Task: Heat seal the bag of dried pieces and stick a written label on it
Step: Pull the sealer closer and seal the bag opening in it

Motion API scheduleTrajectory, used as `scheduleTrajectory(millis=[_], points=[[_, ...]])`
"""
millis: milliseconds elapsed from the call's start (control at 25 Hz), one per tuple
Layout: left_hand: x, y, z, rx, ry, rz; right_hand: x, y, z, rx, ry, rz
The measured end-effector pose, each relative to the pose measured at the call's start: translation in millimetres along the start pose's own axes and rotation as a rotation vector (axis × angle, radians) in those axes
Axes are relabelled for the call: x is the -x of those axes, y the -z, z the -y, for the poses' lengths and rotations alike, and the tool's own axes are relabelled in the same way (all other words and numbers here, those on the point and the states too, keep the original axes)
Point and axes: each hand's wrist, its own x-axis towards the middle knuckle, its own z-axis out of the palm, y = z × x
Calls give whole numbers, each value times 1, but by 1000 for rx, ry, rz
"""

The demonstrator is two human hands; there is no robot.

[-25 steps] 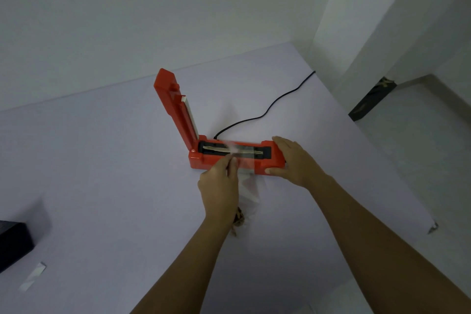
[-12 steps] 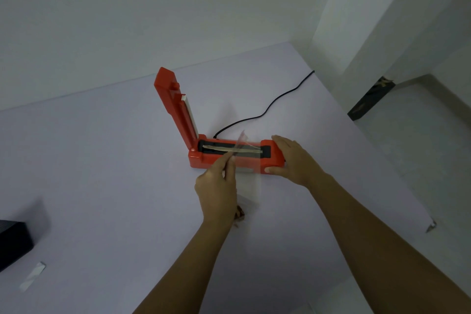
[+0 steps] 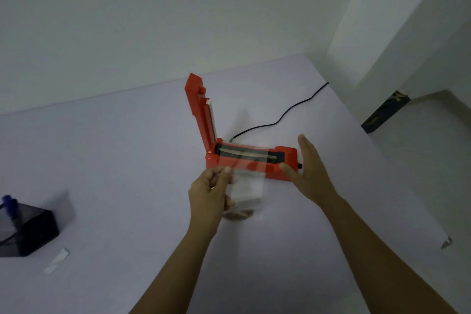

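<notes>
A black mesh holder and a white label strip lie at the far left of the worktop. The left hand pinches the clear bag between its fingers, dried pieces at the bottom, just before the red heat sealer, lid raised. The right hand, fingers spread flat, sits at the sealer's right end.

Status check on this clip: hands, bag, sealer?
Left hand pinching clear plastic bag of dried pieces just short of the sealing strip. Right hand open beside red heat sealer, lid raised. Nothing blocking.
</notes>
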Motion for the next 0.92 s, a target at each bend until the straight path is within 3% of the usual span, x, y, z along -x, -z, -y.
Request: scheduleTrajectory(millis=[80, 120, 240, 440, 640, 920], points=[[8, 18, 3, -15, -41, -4, 30, -7, 31, -219, -10, -185], [12, 27, 5, -15, -53, -13, 46, -13, 51, -339, -50, -180], [30, 60, 12, -8, -53, -74, 89, -38, 105, -604, -123, 52], [58, 116, 32, -23, -5, -169, 122, -82, 149, -610, -39, 259], [86, 161, 43, -68, 59, -225, 149, -109, 170, -697, -144, 400], [44, 177, 70, -58, 107, -235, 113, -155, 176, -546, -133, 381]])
